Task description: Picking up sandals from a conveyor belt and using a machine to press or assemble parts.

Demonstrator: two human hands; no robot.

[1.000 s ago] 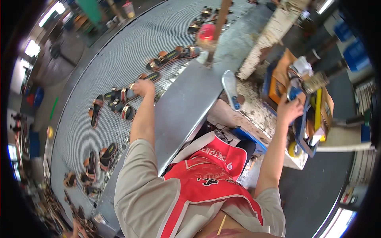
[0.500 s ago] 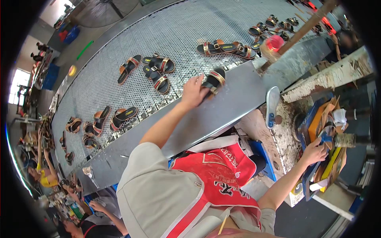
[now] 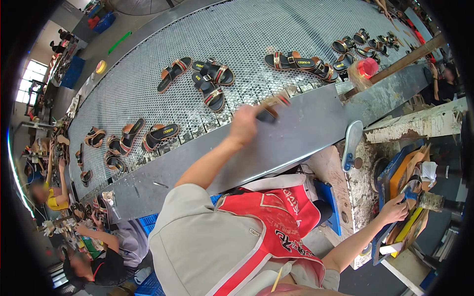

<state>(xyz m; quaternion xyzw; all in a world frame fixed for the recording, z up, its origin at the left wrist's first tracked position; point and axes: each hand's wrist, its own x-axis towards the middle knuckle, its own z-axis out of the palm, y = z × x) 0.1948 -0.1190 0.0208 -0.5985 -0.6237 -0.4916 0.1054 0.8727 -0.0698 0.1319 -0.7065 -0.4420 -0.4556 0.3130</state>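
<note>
1. Since half a second ago, the sandal (image 3: 270,109) is seen lifted clear of the mesh conveyor (image 3: 148,64) and carried over the grey metal ledge (image 3: 306,133) at centre frame, blurred in the closed left hand (image 3: 245,125).
2. At the right edge, the right hand (image 3: 393,209) is curled around a small blue-tipped tool (image 3: 409,193) among the stacked blue and orange sheets (image 3: 400,172); whether the grip is firm cannot be told.
3. One sandal is judged taken off the line; many more are left on the belt, in pairs at upper centre (image 3: 210,81) and at left (image 3: 131,138).
4. A red cup (image 3: 367,67) is seen by the belt at upper right; its contents cannot be made out.
5. A blue crate (image 3: 330,202) is partly hidden under the bench, contents unseen.
6. Other workers (image 3: 94,246) are seated at lower left.
</note>
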